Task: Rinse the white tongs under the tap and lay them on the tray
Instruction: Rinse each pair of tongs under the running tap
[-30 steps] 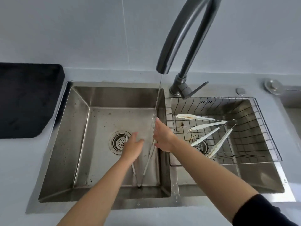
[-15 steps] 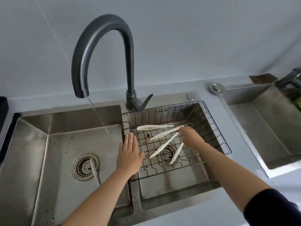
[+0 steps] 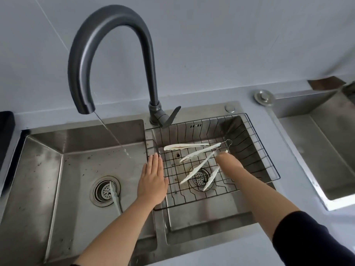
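Two pairs of white tongs lie in the black wire tray (image 3: 269, 166) set in the right basin. The upper pair (image 3: 184, 146) lies free. My right hand (image 3: 229, 164) is curled down over the hinge end of the lower pair (image 3: 196, 169); its fingers are hidden beneath it. My left hand (image 3: 152, 179) is flat and open, resting over the divider between the basins and holding nothing. A third pair of tongs (image 3: 115, 196) lies across the left basin's drain, partly hidden by my left forearm. The dark tap (image 3: 107, 25) runs a thin stream into the left basin.
The tap lever (image 3: 171, 117) stands behind the tray. The left basin (image 3: 38, 169) has specks on its floor. A black mat (image 3: 5, 135) lies at the far left. A second steel sink (image 3: 336, 150) and a round metal cap (image 3: 264, 95) are on the right.
Both hands left the tongs they held under the stream in the left basin. My right hand moved onto the tongs in the tray; my left hand went to the divider. View swung right.
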